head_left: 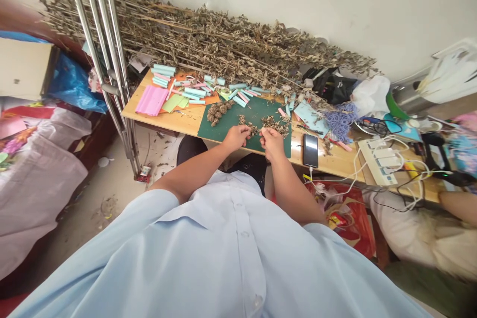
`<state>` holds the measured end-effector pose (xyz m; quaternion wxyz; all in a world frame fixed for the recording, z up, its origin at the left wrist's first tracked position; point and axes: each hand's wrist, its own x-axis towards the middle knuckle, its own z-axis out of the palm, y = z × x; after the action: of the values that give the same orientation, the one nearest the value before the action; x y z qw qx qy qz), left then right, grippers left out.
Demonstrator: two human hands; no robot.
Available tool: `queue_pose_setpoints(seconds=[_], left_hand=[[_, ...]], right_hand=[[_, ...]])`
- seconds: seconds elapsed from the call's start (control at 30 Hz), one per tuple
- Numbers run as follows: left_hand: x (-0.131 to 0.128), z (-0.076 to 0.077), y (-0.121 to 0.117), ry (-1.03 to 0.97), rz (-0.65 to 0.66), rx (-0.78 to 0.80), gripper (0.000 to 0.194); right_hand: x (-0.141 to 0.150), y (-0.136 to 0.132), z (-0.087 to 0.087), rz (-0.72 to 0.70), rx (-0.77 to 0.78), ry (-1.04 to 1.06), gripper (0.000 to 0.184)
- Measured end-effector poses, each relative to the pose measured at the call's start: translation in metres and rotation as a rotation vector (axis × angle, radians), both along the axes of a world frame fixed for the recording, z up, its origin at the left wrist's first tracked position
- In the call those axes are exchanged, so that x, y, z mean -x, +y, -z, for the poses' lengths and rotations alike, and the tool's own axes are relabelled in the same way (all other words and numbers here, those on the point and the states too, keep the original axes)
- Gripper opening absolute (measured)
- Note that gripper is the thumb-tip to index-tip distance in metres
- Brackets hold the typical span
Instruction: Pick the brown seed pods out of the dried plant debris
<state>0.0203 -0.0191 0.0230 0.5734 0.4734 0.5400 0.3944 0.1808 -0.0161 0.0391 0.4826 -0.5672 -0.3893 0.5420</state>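
Note:
My left hand (236,138) and my right hand (272,142) hover low over a dark green cutting mat (238,119), fingertips pinching small pieces of dried plant (253,130) between them. Crumbled dried leaves (276,124) lie on the mat just beyond my right hand. A heap of dark, knobbly dried seed heads (218,112) sits at the mat's left end. Teal paper rolls (196,92) and pink paper strips (151,100) lie scattered on orange card behind it, on a wooden table (179,124).
A smartphone (310,150) lies right of the mat, with a power strip (378,161) and tangled white cables further right. Long dried leafy stalks (186,39) lie along the wall behind the table. Metal poles (102,54) stand at the table's left end. Another person's forearm (458,206) shows at right.

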Motion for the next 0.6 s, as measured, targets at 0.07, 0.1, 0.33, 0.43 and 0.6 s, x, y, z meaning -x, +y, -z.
queue_pose_setpoints(seconds=[0.07,0.1,0.33,0.43,0.6], left_hand=[[0.001,-0.002,0.000,-0.011,-0.008,0.005,0.017],[0.001,-0.003,0.000,-0.012,-0.011,0.001,0.015],[0.001,-0.006,0.000,-0.025,-0.022,-0.024,0.009],[0.000,-0.005,0.000,-0.010,-0.030,-0.014,0.011],[0.002,-0.003,0.000,0.001,-0.020,-0.039,0.013]], right_hand=[[-0.002,-0.001,0.002,0.007,0.003,0.016,0.037],[-0.003,-0.002,0.003,0.009,0.006,0.020,0.037],[-0.006,-0.005,0.006,-0.009,0.028,0.025,0.041],[-0.006,-0.008,0.005,-0.037,0.038,0.027,0.042],[-0.008,-0.019,0.004,-0.096,0.019,-0.023,0.041]])
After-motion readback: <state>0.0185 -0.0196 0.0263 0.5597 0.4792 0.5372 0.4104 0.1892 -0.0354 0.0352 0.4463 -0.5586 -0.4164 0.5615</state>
